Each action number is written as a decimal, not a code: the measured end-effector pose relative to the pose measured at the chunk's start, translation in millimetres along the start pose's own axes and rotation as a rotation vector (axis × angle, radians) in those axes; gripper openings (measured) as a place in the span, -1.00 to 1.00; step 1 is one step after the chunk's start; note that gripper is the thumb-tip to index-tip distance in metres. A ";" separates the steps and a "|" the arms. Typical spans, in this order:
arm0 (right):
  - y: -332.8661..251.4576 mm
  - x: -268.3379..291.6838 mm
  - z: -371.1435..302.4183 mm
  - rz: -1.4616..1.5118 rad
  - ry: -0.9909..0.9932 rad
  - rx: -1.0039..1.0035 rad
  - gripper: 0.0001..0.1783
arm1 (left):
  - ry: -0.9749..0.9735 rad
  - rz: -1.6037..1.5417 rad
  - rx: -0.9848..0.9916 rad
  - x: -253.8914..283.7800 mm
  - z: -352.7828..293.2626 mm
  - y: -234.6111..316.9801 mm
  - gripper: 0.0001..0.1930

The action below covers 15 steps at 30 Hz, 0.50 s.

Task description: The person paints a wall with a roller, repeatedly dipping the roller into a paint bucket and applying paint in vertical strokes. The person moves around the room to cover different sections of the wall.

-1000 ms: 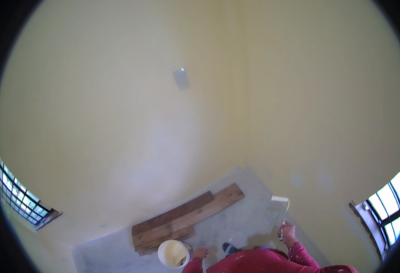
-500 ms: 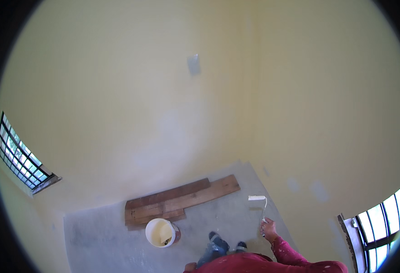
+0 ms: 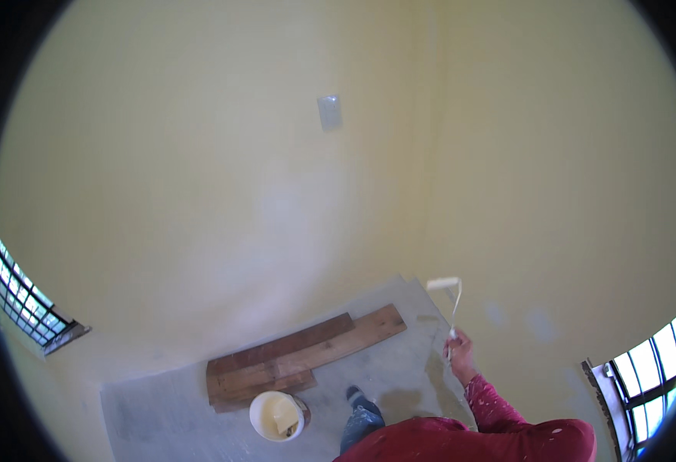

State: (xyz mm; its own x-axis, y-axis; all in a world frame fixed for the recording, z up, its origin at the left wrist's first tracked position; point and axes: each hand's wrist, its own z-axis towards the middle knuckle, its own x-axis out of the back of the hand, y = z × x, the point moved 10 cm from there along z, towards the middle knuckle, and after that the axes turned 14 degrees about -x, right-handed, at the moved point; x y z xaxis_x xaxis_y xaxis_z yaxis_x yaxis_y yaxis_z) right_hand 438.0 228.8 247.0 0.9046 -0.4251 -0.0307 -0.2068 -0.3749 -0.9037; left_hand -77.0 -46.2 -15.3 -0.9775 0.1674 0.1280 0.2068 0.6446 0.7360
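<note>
A small paint roller (image 3: 443, 284) with a white sleeve and a bent wire frame is gripped by its handle in my right hand (image 3: 460, 355). The fingers are wrapped round the handle, and the roller head sits in front of the pale yellow wall (image 3: 376, 200), close to the corner. I cannot tell whether it touches the wall. To the left on the floor stands a white bucket (image 3: 258, 422) with cream paint and a flat pale piece inside. My left hand is out of the picture.
Brown wooden boards (image 3: 307, 346) lie on the grey floor (image 3: 161, 408) along the wall, beside the bucket. A grey cover plate (image 3: 329, 112) is on the wall. Barred windows (image 3: 26, 296) show at the left and right edges. My foot (image 3: 353, 394) stands right of the bucket.
My right hand has lifted the roller up and forward, nearer the wall corner. My left hand has dropped out of the picture. The view has shifted slightly, and one foot no longer shows.
</note>
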 end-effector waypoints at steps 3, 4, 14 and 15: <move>-133.2 -74.3 -17.7 0.196 0.010 0.190 -0.45 | -0.008 -0.032 0.015 37.7 22.1 12.4 -0.80; -170.0 -91.3 -20.5 0.233 0.045 0.204 -0.42 | -0.014 -0.045 0.029 49.9 30.4 15.8 -0.80; -427.9 -150.7 62.4 0.066 0.251 0.724 -0.45 | 0.403 -0.343 -0.159 243.2 155.5 149.5 -0.77; -448.6 -155.7 74.0 0.091 0.223 0.737 -0.45 | 0.409 -0.330 -0.175 250.9 163.0 158.6 -0.76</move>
State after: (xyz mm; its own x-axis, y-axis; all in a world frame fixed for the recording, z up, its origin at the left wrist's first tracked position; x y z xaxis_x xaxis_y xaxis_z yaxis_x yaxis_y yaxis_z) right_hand 417.5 524.2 625.6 0.7836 -0.6128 -0.1019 0.0956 0.2811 -0.9549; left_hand -282.9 219.7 25.2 -0.9326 -0.3484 0.0939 -0.0890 0.4742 0.8759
